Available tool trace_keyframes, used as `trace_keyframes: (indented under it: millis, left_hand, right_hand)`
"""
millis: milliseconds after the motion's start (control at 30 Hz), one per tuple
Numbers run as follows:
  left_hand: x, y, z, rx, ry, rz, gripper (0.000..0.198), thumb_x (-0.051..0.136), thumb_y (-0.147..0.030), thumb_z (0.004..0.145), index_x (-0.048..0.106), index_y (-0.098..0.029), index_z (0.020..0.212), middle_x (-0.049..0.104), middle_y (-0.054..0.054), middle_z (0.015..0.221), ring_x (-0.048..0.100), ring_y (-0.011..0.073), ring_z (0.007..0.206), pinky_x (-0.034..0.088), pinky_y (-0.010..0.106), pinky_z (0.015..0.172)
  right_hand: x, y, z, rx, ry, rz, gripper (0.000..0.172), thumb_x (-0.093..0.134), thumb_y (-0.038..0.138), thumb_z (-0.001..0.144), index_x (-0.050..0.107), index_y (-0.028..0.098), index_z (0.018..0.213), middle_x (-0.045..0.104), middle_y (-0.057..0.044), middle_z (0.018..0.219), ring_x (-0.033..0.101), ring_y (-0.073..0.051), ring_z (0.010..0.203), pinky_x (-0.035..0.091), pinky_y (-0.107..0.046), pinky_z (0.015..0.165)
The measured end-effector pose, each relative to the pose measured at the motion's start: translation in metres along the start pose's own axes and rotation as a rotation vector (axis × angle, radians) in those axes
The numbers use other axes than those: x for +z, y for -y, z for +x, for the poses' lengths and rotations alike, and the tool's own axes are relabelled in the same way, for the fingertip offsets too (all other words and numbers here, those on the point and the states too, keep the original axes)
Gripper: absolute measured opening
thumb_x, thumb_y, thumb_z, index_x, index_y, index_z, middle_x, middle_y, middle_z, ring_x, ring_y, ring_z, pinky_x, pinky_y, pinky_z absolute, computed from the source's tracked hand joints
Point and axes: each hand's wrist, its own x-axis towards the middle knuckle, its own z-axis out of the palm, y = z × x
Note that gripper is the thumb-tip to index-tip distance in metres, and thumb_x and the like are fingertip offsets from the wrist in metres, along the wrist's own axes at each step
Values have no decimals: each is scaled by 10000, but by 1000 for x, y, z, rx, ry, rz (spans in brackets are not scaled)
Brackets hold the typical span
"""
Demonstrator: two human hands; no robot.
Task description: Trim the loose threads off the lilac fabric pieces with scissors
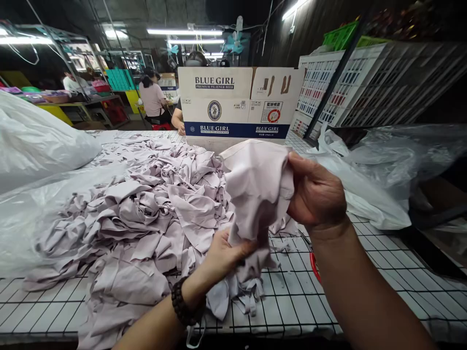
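A pale mauve cloth piece is stretched between my two hands above the table. My left hand, with a beaded bracelet at the wrist, grips its lower part, thumb on top. Higher up, my right hand pinches the cloth's right edge between thumb and fingers. A large heap of similar mauve cloth pieces spreads to the left and beneath my left arm. Partly hidden behind my right forearm lies a red-handled cutting tool, probably scissors.
A Blue Girl beer carton stands at the table's far side, with a co-worker's hand beside it. Plastic bags flank the heap at left; more plastic lies right. White crates are stacked behind. Grid lines cover the table.
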Motion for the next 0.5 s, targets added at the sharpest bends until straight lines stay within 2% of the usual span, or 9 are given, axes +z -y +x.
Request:
trace_keyframes:
  millis: [133, 200, 267, 333, 367, 433, 500]
  left_hand:
    - [-35, -26, -10, 38, -131, 121, 432, 726, -489, 766, 548, -133, 598, 426, -69, 488, 332, 41, 440, 240, 165, 421]
    - [-50, -41, -19, 19, -165, 123, 383, 752, -461, 749, 595, -127, 645, 476, -54, 525, 370, 50, 471, 268, 161, 436]
    - [-56, -52, -29, -19, -231, 9, 343, 804, -435, 694, 662, -135, 778, 598, -12, 638, 495, 86, 559, 375, 175, 502]
    - [-53, -58, -38, -98, -249, -154, 366, 829, -421, 666, 686, -149, 864, 664, 27, 724, 579, 124, 637, 452, 212, 588]
    - [-49, -59, -41, -146, -217, -228, 372, 824, -432, 672, 692, -150, 875, 676, 45, 745, 601, 139, 660, 473, 233, 623]
    - [-39, -57, -45, -192, -95, -310, 390, 814, -453, 684, 700, -145, 894, 687, 73, 785, 622, 156, 700, 486, 256, 671]
    - [-32, -54, -46, -158, 10, -292, 417, 834, -412, 668, 698, -150, 963, 689, 73, 847, 628, 161, 752, 480, 258, 712]
  right_hand:
    - [-28, -5, 6, -10, -37, 16, 210, 439, 361, 844, 590, 264, 951, 726, -7, 981, 672, -218, 1000, 564, -359, 790]
    - [-42, -16, 2, 69, 25, -23, 201, 465, 378, 863, 593, 251, 952, 724, -12, 937, 686, -206, 920, 566, -338, 745]
    - [-47, -29, -8, 197, 145, -107, 196, 544, 409, 858, 597, 239, 940, 715, -7, 869, 687, -184, 774, 566, -312, 663]
    - [-38, -39, -22, 292, 283, -220, 196, 632, 389, 842, 617, 202, 900, 706, -26, 817, 666, -172, 667, 556, -299, 595]
    - [-30, -43, -29, 302, 377, -355, 191, 614, 386, 871, 625, 198, 900, 700, -31, 851, 673, -173, 747, 560, -298, 668]
    - [-10, -46, -43, 195, 486, -623, 184, 558, 374, 913, 645, 212, 907, 694, -40, 902, 664, -188, 849, 554, -324, 780]
    - [5, -45, -53, 34, 556, -775, 140, 569, 339, 898, 669, 241, 889, 692, -42, 932, 657, -207, 923, 543, -333, 847]
